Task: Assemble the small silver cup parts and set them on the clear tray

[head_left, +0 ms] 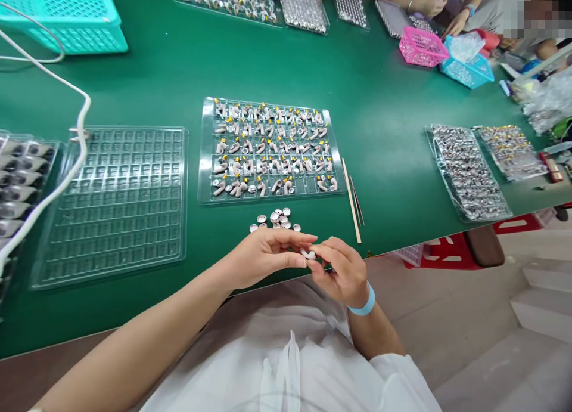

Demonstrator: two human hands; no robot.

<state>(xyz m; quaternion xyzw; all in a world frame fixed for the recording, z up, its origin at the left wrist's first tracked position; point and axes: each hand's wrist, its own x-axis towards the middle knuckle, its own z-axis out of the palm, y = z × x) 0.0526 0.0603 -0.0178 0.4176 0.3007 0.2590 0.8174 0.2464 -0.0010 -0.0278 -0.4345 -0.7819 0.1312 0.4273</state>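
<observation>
Close to the table's front edge, my left hand (263, 254) and my right hand (342, 269) meet at the fingertips. Between them is a small white earbud-like part (308, 254), pinched by the thumb and fingers of both hands and partly covered by them. A light blue band circles my right wrist. Just beyond my left hand lies a loose group of small round caps (274, 217) with pale rims. Farther back, a clear plastic tray (206, 155) holds rows of grey stemmed parts with yellow tabs; a few pockets in its front row are bare.
A wooden stick (351, 203) and tweezers (356, 201) lie right of the tray. On the left are a clear pocketed tray (185, 191), a white cable (83, 126) and a turquoise basket (80, 33). Filled trays (469, 173) stand right. Co-workers' hands (433, 3) show across the table.
</observation>
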